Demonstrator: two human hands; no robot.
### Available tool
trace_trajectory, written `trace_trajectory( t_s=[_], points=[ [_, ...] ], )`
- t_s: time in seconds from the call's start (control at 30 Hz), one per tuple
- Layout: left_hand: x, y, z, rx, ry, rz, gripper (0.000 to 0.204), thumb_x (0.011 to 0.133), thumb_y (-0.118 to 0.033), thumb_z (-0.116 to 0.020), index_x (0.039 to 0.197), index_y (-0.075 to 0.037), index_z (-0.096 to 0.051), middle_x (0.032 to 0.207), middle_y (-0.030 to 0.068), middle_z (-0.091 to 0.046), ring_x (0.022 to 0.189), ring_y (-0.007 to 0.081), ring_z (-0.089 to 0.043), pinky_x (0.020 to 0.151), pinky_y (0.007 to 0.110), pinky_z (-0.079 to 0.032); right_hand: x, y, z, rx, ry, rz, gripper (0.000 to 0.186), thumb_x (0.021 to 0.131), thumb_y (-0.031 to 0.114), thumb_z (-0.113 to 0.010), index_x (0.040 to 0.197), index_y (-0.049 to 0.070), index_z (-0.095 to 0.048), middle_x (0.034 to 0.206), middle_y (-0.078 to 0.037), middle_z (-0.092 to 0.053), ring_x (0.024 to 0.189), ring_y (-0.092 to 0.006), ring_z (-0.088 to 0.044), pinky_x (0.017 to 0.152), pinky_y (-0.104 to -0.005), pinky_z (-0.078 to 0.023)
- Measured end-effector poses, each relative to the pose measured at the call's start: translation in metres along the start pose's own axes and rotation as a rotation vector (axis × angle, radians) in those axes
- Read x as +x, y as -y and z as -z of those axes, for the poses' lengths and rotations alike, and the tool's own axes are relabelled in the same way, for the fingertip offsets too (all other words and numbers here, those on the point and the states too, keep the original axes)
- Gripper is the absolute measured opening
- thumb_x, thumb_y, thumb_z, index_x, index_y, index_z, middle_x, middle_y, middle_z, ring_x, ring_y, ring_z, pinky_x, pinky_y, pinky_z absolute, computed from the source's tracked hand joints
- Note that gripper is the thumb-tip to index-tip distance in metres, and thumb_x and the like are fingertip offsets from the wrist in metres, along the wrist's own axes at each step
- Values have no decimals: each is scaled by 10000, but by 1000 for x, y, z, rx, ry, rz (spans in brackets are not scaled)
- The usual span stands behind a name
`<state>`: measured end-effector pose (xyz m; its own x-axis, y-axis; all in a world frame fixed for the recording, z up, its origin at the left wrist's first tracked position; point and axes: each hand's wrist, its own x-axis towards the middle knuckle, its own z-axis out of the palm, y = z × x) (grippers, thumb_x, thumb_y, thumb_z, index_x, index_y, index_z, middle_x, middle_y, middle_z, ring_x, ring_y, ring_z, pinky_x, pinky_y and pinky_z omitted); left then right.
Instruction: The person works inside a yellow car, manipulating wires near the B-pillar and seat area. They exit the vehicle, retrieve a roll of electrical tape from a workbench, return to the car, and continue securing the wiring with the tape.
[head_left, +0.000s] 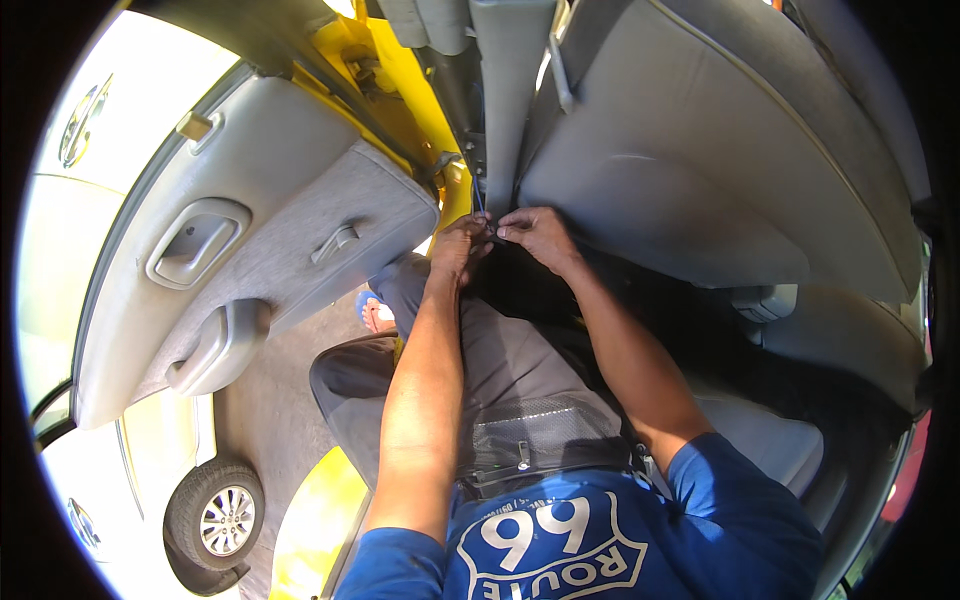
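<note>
Down at the front edge of the grey car seat [680,190], beside the open door [250,250], my left hand [460,245] and right hand [540,235] meet fingertip to fingertip, both pinching a small dark fitting [493,236] whose thin wire [478,196] runs straight up from it

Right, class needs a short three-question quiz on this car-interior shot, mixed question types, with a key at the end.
1. True or false: the left hand and right hand meet at the base of the grey seat.
2. Which colour is the car's body frame by the open door? A) red B) yellow C) green
3. What part of another car shows at lower left?

Key: 1 true. 2 B. 3 a wheel. What the fingers pinch is too small to tell.
</note>
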<state>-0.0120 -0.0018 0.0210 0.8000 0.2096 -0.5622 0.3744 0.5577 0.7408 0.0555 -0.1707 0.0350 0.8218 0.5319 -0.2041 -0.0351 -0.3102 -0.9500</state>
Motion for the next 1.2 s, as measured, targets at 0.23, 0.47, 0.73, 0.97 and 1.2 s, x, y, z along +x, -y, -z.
trace_trajectory(
  t_s=[0.23, 0.47, 0.73, 0.97, 1.2],
  points=[
    [7, 4, 2, 19, 39, 25, 195, 973, -165, -612, 1149, -108, -672, 1098, 10, -670, 1038, 176, -617, 942, 398, -475, 13, 0, -5, 201, 69, -198, 192, 878, 148, -738, 1005, 6, -763, 785, -51, -695, 682, -95, -580, 631, -266, -491],
    [8, 3, -1, -94, 54, 13, 176, 962, -164, -599, 1119, -106, -652, 1069, 13, -685, 983, 160, -640, 867, 348, -495, 7, -4, -12, 123, 80, -30, 145, 898, 108, -697, 949, -18, -747, 787, -63, -704, 671, -108, -580, 640, -285, -498],
    [3, -3, 1, 161, -44, -9, 244, 898, -286, -592, 1047, -110, -671, 893, -35, -671, 734, 94, -615, 645, 271, -465, -11, -23, 21, -4, 99, -112, 159, 921, 103, -646, 1003, -12, -719, 824, -43, -673, 722, -118, -603, 685, -279, -519],
    [10, -12, 1, 63, -105, 98, 198, 852, -291, -612, 888, -100, -649, 724, -3, -606, 543, 108, -532, 455, 248, -369, -38, -31, 76, -35, 30, -240, 189, 937, 135, -628, 1030, -2, -719, 875, -57, -685, 754, -124, -612, 671, -263, -510],
    [21, 12, -15, 84, -292, -152, 309, 857, -353, -628, 758, -60, -630, 561, 21, -497, 375, 141, -433, 357, 282, -336, -35, -26, 60, 7, 77, -261, 200, 965, 183, -641, 1096, 48, -710, 938, -28, -683, 803, -105, -608, 713, -255, -514]
  ],
)
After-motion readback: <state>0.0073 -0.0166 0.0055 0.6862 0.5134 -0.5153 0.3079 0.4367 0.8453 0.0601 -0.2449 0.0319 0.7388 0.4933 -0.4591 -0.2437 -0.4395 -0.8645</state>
